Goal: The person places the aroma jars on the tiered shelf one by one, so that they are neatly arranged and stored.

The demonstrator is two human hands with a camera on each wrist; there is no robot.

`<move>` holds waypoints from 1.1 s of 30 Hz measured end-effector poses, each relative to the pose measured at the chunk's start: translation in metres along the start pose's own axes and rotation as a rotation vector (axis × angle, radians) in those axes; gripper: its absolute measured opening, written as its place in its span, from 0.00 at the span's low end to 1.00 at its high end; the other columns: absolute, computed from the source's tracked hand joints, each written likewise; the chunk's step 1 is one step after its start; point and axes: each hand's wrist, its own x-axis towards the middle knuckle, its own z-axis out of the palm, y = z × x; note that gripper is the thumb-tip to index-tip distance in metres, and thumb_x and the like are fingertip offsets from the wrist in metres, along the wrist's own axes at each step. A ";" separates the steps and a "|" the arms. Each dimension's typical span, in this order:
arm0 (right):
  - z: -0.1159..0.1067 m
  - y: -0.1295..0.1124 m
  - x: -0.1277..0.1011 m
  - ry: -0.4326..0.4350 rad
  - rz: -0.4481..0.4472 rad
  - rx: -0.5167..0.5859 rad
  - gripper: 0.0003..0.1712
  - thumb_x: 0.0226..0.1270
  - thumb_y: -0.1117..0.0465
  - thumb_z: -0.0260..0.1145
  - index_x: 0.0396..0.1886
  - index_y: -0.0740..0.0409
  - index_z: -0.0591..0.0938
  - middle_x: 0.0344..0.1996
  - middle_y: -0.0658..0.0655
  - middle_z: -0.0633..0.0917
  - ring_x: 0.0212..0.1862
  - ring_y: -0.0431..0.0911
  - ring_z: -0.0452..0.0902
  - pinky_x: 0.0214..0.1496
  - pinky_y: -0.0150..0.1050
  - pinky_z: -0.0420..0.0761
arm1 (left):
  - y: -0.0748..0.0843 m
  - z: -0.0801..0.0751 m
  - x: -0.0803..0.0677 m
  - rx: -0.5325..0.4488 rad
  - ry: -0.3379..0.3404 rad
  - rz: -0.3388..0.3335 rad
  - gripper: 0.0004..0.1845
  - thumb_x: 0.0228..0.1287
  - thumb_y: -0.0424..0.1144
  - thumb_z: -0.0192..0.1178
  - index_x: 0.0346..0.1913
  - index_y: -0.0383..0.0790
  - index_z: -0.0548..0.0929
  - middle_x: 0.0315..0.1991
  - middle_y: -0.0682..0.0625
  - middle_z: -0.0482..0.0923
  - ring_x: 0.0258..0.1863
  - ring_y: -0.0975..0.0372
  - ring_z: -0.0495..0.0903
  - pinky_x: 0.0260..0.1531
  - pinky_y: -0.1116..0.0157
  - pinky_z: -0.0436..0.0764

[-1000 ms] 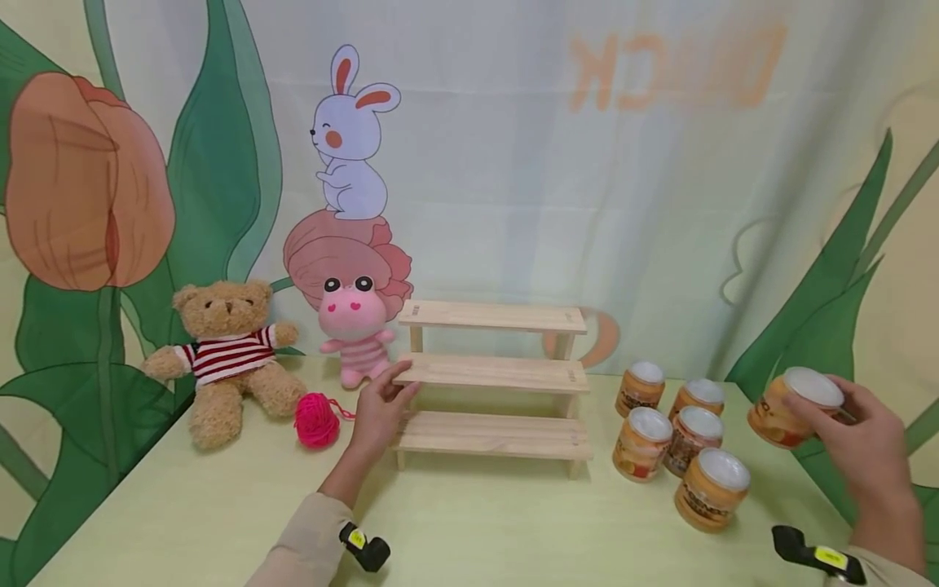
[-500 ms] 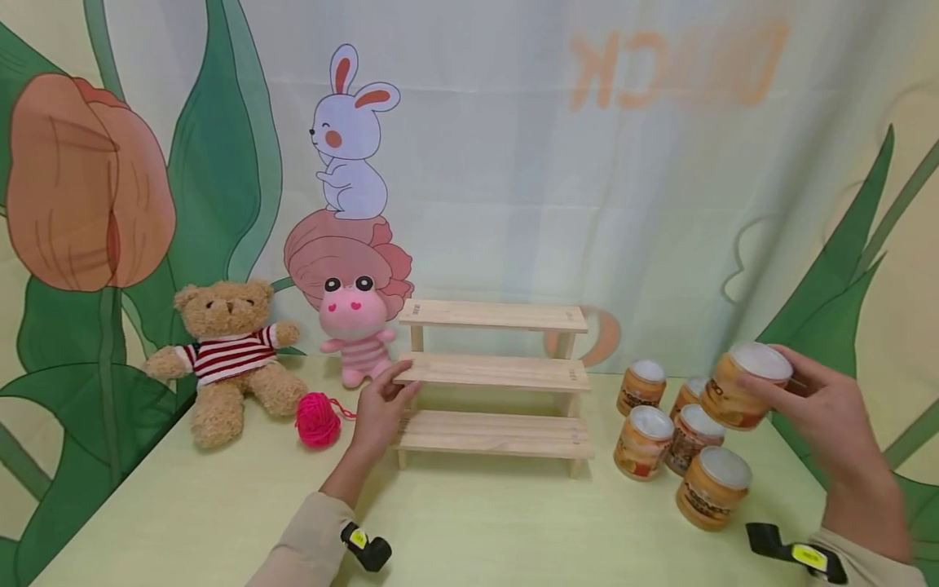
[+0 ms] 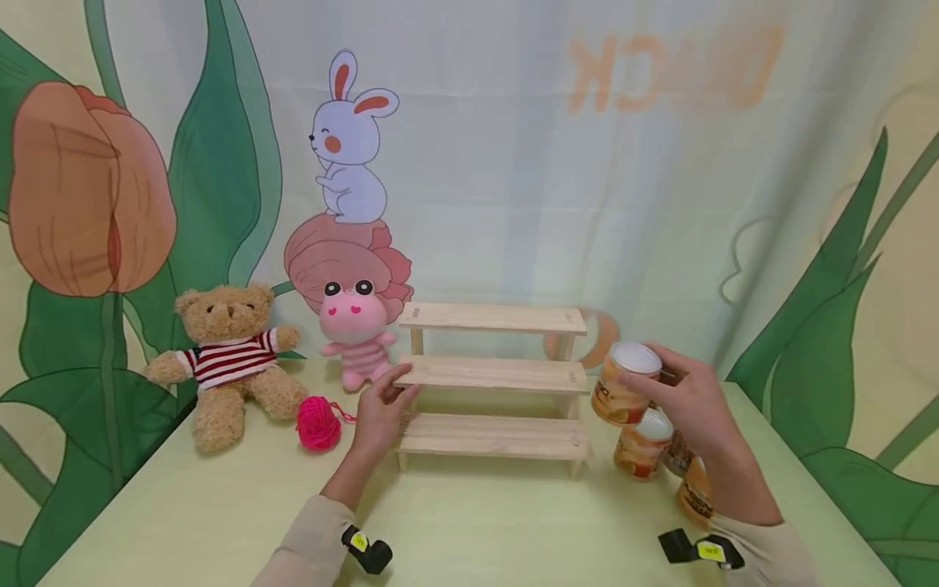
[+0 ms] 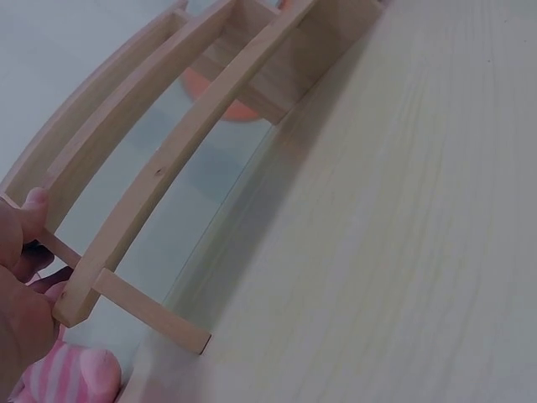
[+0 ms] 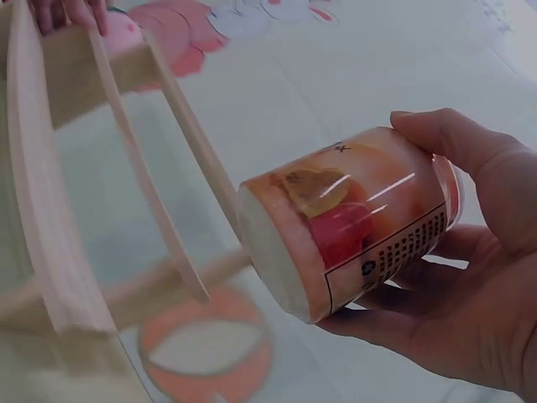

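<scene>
My right hand holds an orange-labelled jar with a whitish top, raised off the table just right of a three-step wooden display stand. In the right wrist view, thumb and fingers wrap the jar from opposite sides, and its pale flat end faces the stand. At the stand's left side, my left hand grips the end of the middle step. The left wrist view shows that hand around the stand's side frame. Below and behind the right hand stand similar jars, partly hidden by it.
Left of the stand sit a pink striped plush toy, a brown teddy bear in a striped sweater and a bright pink yarn ball. A printed curtain hangs behind the pale table.
My right hand has carried the jar leftward, from the table's right side over the other jars to beside the stand. The left hand stays where it was.
</scene>
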 end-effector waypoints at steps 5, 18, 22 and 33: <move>0.029 -0.009 0.011 -0.048 -0.016 0.109 0.32 0.66 0.53 0.73 0.67 0.60 0.77 0.52 0.59 0.82 0.45 0.44 0.77 0.42 0.34 0.80 | -0.003 0.002 0.001 -0.009 0.017 -0.008 0.20 0.67 0.32 0.66 0.61 0.39 0.82 0.39 0.39 0.85 0.34 0.61 0.79 0.28 0.69 0.81; 0.092 -0.027 0.041 -0.138 -0.067 0.238 0.27 0.62 0.59 0.76 0.60 0.60 0.81 0.51 0.62 0.84 0.50 0.50 0.79 0.49 0.39 0.81 | -0.003 0.001 0.002 0.000 0.026 0.012 0.19 0.67 0.31 0.65 0.60 0.38 0.82 0.37 0.40 0.85 0.31 0.64 0.78 0.23 0.72 0.76; 0.107 -0.036 0.051 -0.159 -0.080 0.248 0.27 0.60 0.58 0.77 0.59 0.59 0.82 0.51 0.61 0.84 0.51 0.51 0.80 0.50 0.44 0.81 | -0.004 0.001 0.003 -0.006 0.029 0.007 0.19 0.67 0.31 0.65 0.60 0.38 0.82 0.38 0.37 0.84 0.31 0.63 0.78 0.23 0.72 0.76; 0.139 -0.055 0.085 -0.150 -0.050 0.237 0.30 0.59 0.52 0.77 0.60 0.57 0.82 0.51 0.57 0.85 0.53 0.50 0.79 0.56 0.50 0.79 | -0.004 0.001 0.003 -0.005 0.016 0.002 0.19 0.68 0.32 0.65 0.61 0.37 0.82 0.40 0.35 0.84 0.34 0.61 0.79 0.24 0.73 0.75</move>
